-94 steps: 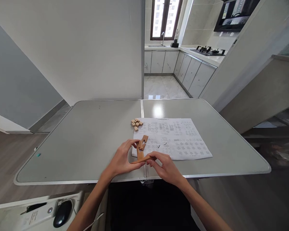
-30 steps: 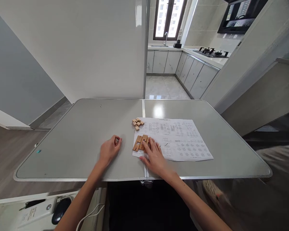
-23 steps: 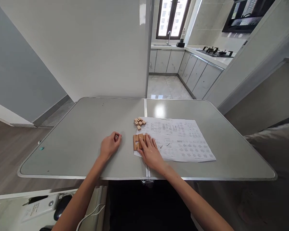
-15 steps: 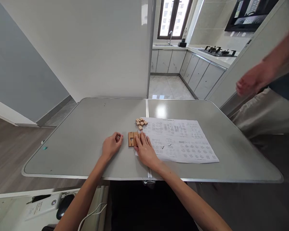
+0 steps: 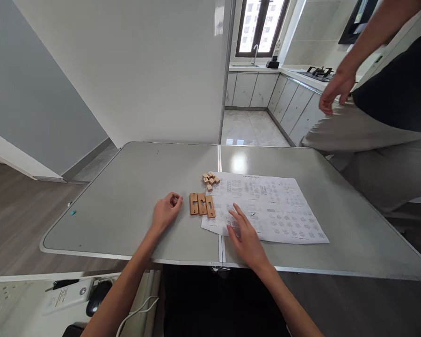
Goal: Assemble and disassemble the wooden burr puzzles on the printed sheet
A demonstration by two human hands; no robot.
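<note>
Three flat brown wooden puzzle bars (image 5: 201,205) lie side by side on the grey table (image 5: 133,187), partly on the left edge of a printed instruction sheet (image 5: 266,206). A small heap of light wooden cubes (image 5: 210,179) sits just behind them. My left hand (image 5: 166,211) rests on the table left of the bars, fingers curled, thumb and forefinger pinched together on something too small to make out. My right hand (image 5: 243,234) lies flat and open on the sheet, right of the bars and apart from them.
Another person (image 5: 379,93) stands at the table's far right corner, one hand (image 5: 331,91) hanging in the air. At lower left, off the table, are a black mouse (image 5: 96,303) and a white device (image 5: 65,296). A kitchen opens behind the table.
The bars, earlier held in both hands, now lie flat in a row. My right hand has come off them and pulled back right. Another person has stepped in at the right.
</note>
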